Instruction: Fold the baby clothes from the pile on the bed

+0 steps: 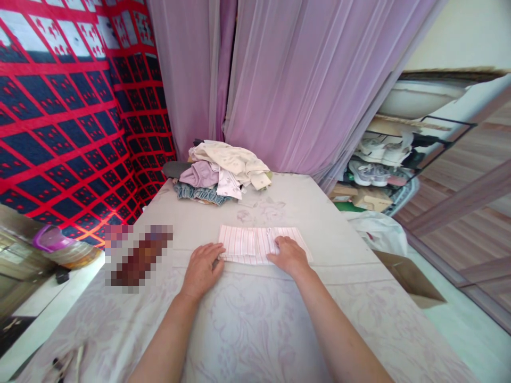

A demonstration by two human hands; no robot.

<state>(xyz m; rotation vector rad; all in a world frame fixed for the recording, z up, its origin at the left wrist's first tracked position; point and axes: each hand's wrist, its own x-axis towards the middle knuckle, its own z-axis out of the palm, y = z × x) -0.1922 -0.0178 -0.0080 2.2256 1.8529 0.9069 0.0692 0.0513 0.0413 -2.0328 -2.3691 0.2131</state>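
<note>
A white garment with thin pink stripes [240,240] lies folded into a flat, wide strip on the bed. At its left end rests my left hand [204,267]; the fingers are stretched out and the tips touch the near left corner. My right hand [290,255] is over the right part of the strip, with bent fingers and thumb closed on a fold of the cloth. Part of the garment's right side is hidden under that hand.
A heap of clothes [229,165] sits at the bed's far end before purple curtains [279,80]. A pixelated patch covers something at left. To the right stand a shoe rack [431,139] and an open cardboard box [411,279]. A purple-rimmed bucket [74,252] stands left.
</note>
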